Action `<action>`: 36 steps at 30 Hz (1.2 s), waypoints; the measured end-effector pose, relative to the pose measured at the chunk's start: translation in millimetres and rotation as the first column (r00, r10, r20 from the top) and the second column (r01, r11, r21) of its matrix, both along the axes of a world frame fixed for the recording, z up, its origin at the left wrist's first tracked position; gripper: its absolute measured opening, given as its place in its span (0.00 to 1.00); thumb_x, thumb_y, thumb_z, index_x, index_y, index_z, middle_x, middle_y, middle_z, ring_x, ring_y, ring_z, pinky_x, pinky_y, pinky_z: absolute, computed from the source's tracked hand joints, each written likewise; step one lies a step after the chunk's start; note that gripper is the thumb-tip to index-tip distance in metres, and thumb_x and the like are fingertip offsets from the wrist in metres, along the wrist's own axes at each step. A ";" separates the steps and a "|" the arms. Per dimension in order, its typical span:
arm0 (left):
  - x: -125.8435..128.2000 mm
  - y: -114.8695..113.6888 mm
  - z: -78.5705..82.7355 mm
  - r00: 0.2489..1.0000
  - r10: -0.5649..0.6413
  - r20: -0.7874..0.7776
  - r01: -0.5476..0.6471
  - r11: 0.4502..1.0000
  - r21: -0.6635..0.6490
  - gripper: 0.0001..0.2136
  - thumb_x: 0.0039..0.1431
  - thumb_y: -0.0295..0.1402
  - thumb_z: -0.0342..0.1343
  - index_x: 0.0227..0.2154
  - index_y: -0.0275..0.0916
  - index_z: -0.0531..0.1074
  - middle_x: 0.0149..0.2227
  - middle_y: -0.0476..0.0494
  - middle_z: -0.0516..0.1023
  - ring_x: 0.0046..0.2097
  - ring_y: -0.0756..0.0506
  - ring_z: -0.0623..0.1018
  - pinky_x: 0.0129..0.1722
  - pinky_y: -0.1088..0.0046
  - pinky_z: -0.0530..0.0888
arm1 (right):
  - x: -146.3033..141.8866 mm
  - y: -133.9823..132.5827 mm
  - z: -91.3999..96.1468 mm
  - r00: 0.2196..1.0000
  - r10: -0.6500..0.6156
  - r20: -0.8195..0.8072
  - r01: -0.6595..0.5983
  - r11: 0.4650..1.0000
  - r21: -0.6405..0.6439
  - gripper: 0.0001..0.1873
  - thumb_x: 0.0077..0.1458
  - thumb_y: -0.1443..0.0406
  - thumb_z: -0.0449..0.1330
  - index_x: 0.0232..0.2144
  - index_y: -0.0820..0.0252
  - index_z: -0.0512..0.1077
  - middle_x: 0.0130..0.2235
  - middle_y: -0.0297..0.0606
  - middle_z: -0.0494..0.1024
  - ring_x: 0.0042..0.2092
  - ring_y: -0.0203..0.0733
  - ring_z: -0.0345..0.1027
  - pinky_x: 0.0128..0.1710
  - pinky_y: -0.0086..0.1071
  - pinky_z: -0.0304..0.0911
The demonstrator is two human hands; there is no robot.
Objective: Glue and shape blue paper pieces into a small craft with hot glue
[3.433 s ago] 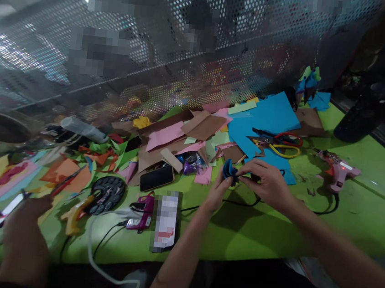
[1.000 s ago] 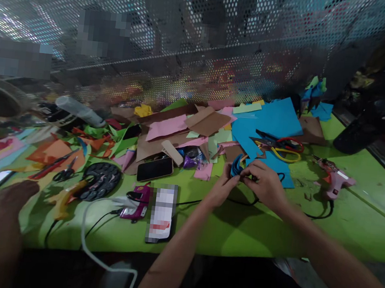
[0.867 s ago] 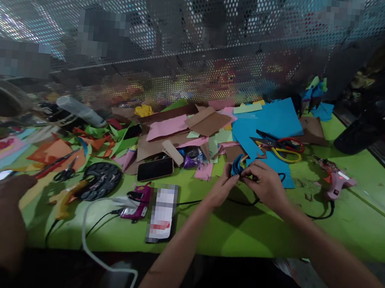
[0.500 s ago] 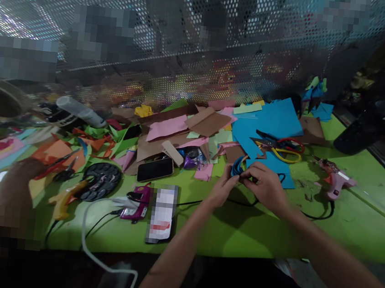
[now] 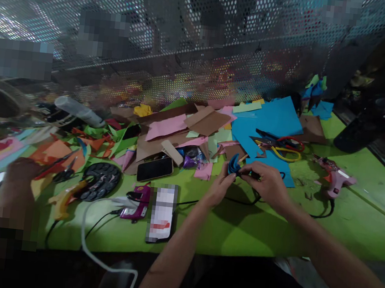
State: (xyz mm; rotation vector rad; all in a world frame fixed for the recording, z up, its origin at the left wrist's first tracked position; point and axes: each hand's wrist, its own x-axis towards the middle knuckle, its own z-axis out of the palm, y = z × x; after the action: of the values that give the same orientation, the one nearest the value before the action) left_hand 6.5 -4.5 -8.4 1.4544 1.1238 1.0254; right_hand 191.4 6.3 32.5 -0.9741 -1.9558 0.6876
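A small curled piece of blue paper (image 5: 234, 164) stands up between my two hands, above the green table. My left hand (image 5: 221, 184) is closed on its left side, thumb at the lower edge. The fingertips of my right hand (image 5: 266, 185) pinch together at the paper's lower right, where a small dark bit shows; the exact contact is partly hidden. Just behind my hands lie sheets of blue paper (image 5: 276, 118), with red-handled scissors (image 5: 295, 144) and yellow-handled scissors (image 5: 289, 157) on them.
A pink glue gun (image 5: 338, 181) sits at right, its cord running across the table (image 5: 265, 236). Left are a phone (image 5: 155, 169), a purple device (image 5: 137, 204), a pixelated phone (image 5: 162, 214), a yellow glue gun (image 5: 65, 201) and a co-worker's hand (image 5: 20, 181). Perforated metal (image 5: 173, 68) rises behind.
The blue paper has turned in my fingers, its curled tip now more upright. My hands stay almost in place. The co-worker's hand at left has shifted slightly.
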 end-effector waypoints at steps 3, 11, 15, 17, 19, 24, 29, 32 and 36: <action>-0.7 0.1 -0.1 1.000 0.015 0.015 -0.015 1.000 -0.003 0.23 0.63 0.45 0.49 0.57 0.41 0.63 0.47 0.42 0.74 0.48 0.43 0.71 0.52 0.65 0.69 | 1.1 -0.6 0.3 0.999 -0.034 -0.028 0.034 0.999 -0.004 0.04 0.59 0.64 0.60 0.35 0.56 0.76 0.35 0.38 0.80 0.34 0.41 0.73 0.31 0.31 0.66; 0.1 -0.1 0.9 1.000 0.004 0.030 -0.004 1.000 -0.013 0.25 0.61 0.47 0.49 0.58 0.42 0.61 0.52 0.42 0.72 0.51 0.43 0.70 0.54 0.65 0.68 | -1.9 -2.8 -1.3 0.998 0.023 0.053 -0.029 0.994 0.102 0.05 0.60 0.67 0.60 0.35 0.57 0.77 0.36 0.40 0.80 0.38 0.43 0.74 0.37 0.32 0.66; -0.1 0.3 -0.6 0.999 -0.037 0.000 0.037 0.999 0.031 0.23 0.63 0.47 0.49 0.57 0.41 0.61 0.52 0.41 0.71 0.53 0.42 0.69 0.58 0.61 0.66 | -3.9 -2.8 -7.5 0.988 0.003 0.152 -0.023 0.991 0.130 0.07 0.60 0.68 0.59 0.38 0.56 0.78 0.37 0.40 0.80 0.37 0.43 0.74 0.35 0.32 0.65; -0.5 0.4 -1.3 0.998 -0.059 -0.016 0.060 0.997 0.048 0.22 0.63 0.46 0.49 0.56 0.40 0.61 0.52 0.41 0.70 0.53 0.42 0.69 0.59 0.61 0.64 | -4.2 -2.6 -9.0 0.981 0.000 0.195 -0.027 0.990 0.137 0.08 0.60 0.69 0.59 0.37 0.57 0.78 0.36 0.40 0.80 0.37 0.43 0.73 0.34 0.32 0.64; -0.6 0.6 -2.4 0.997 -0.075 -0.013 0.076 0.996 0.054 0.22 0.63 0.46 0.49 0.56 0.40 0.61 0.52 0.41 0.69 0.53 0.42 0.68 0.59 0.61 0.64 | -4.2 -2.5 -8.6 0.976 -0.011 0.217 -0.017 0.991 0.131 0.08 0.59 0.70 0.58 0.36 0.58 0.77 0.36 0.41 0.79 0.37 0.43 0.73 0.34 0.32 0.63; -0.2 1.0 -6.5 0.996 -0.088 0.030 0.088 0.996 0.020 0.23 0.62 0.47 0.51 0.55 0.40 0.61 0.52 0.42 0.69 0.53 0.42 0.68 0.59 0.62 0.64 | -3.9 -2.4 -5.2 0.985 -0.018 0.170 0.005 0.997 0.077 0.06 0.58 0.71 0.59 0.33 0.59 0.76 0.35 0.40 0.78 0.37 0.43 0.72 0.33 0.30 0.61; -1.6 1.4 -9.0 0.995 -0.092 0.048 0.092 0.996 -0.001 0.23 0.63 0.46 0.50 0.57 0.41 0.61 0.54 0.43 0.69 0.54 0.42 0.67 0.59 0.63 0.63 | -3.9 -2.3 -4.6 0.991 -0.026 0.131 0.018 0.998 0.066 0.05 0.57 0.71 0.60 0.31 0.59 0.75 0.33 0.38 0.78 0.35 0.41 0.71 0.32 0.29 0.60; -2.6 1.2 -9.2 0.993 -0.105 0.057 0.105 0.994 0.008 0.24 0.63 0.46 0.50 0.58 0.41 0.61 0.55 0.43 0.68 0.55 0.42 0.67 0.60 0.63 0.62 | -3.8 -2.1 -4.7 0.993 -0.020 0.115 0.010 0.996 0.086 0.05 0.57 0.71 0.60 0.30 0.59 0.74 0.32 0.38 0.77 0.34 0.40 0.71 0.31 0.29 0.60; -3.4 1.3 -10.1 0.990 -0.112 0.081 0.111 0.994 0.017 0.24 0.63 0.46 0.50 0.59 0.42 0.60 0.56 0.43 0.68 0.56 0.41 0.66 0.60 0.63 0.61 | -3.1 -1.3 -5.1 0.997 0.003 0.074 -0.011 0.995 0.102 0.06 0.57 0.71 0.60 0.29 0.58 0.75 0.32 0.37 0.77 0.34 0.40 0.71 0.32 0.29 0.61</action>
State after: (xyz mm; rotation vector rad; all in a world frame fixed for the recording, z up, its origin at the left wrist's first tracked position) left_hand 3.1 -3.2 -18.5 1.4558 0.9683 1.0060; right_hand 188.3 5.0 27.4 -0.9426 -2.0388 0.5568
